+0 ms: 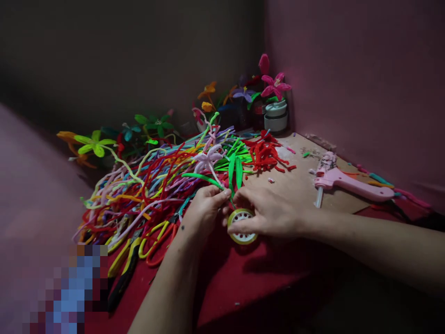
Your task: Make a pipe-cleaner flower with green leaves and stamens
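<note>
My left hand pinches the stem of a pale lilac pipe-cleaner flower. Long green pipe-cleaner leaves stand up by the stem, and another green leaf reaches out to the left. In my right hand is a roll of yellowish tape with a white core, its thumb lying across the core. The fingers of both hands come close together at the stem, just above the roll. Part of the stem is hidden behind the fingers.
Loose coloured pipe cleaners pile up on the left. Yellow-handled pliers and red-and-yellow-handled scissors lie before them. A pink glue gun rests on a board at right. Finished flowers and a lidded jar stand behind.
</note>
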`<state>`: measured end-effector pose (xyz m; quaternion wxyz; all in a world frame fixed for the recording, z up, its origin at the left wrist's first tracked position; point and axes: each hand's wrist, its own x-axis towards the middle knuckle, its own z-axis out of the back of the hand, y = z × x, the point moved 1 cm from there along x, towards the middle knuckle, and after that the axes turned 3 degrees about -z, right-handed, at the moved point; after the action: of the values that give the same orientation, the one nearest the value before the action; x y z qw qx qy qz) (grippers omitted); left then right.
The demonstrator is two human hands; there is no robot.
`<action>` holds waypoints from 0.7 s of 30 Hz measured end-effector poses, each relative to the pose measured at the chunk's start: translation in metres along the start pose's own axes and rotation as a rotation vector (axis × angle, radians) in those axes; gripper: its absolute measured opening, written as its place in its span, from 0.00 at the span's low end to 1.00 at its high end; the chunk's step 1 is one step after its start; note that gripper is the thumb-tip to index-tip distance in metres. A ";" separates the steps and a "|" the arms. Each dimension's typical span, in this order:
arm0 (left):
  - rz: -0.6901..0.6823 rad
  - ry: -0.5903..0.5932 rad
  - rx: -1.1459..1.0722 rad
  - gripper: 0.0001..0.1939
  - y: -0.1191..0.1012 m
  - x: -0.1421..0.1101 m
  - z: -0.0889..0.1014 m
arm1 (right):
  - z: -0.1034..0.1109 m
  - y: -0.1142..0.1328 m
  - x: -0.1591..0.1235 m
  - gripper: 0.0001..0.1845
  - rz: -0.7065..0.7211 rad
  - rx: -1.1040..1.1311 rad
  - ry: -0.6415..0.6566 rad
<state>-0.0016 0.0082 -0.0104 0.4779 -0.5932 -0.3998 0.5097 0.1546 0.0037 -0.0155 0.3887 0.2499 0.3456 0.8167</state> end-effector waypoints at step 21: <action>-0.091 -0.088 0.537 0.11 -0.014 -0.010 -0.004 | 0.002 -0.003 -0.003 0.12 0.075 -0.295 -0.015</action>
<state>0.0011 0.0006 0.0058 0.6228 -0.4038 -0.2970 0.6007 0.1589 0.0036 -0.0163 0.3928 0.2089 0.2096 0.8707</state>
